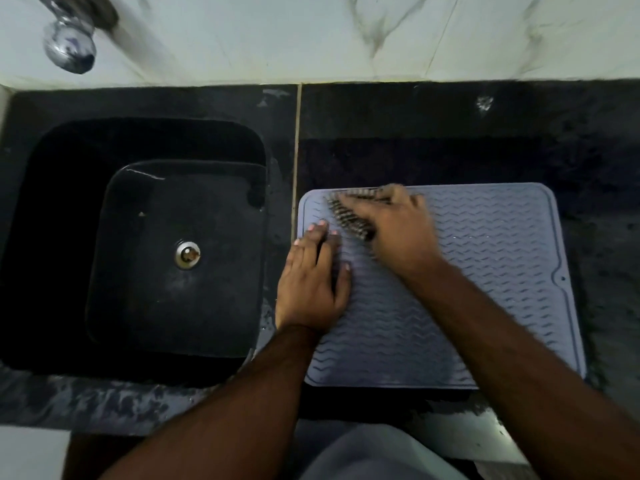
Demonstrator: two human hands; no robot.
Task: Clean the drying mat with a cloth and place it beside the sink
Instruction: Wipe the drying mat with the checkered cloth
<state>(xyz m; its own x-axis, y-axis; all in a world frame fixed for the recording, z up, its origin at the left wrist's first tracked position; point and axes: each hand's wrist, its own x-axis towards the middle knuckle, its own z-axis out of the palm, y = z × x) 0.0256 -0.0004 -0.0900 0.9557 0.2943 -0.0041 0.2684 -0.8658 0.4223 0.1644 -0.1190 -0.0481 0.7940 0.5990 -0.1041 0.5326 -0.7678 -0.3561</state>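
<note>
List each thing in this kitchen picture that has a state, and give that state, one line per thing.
Drying mat: flat on the counter, beside the sink.
Cloth: bunched under the right hand.
Right hand: pressing the cloth, blurred.
Left hand: flat, holding the mat.
Sink: no running water.

Head view, steeply downward, close over counter [450,116]

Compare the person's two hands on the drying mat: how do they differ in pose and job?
The left hand lies flat with straight fingers, holding nothing; the right hand presses a dark cloth. The left hand looks sharp, the right hand blurred. The left hand sits at the drying mat's sink-side edge, the right hand farther back. Both touch the mat.
</note>
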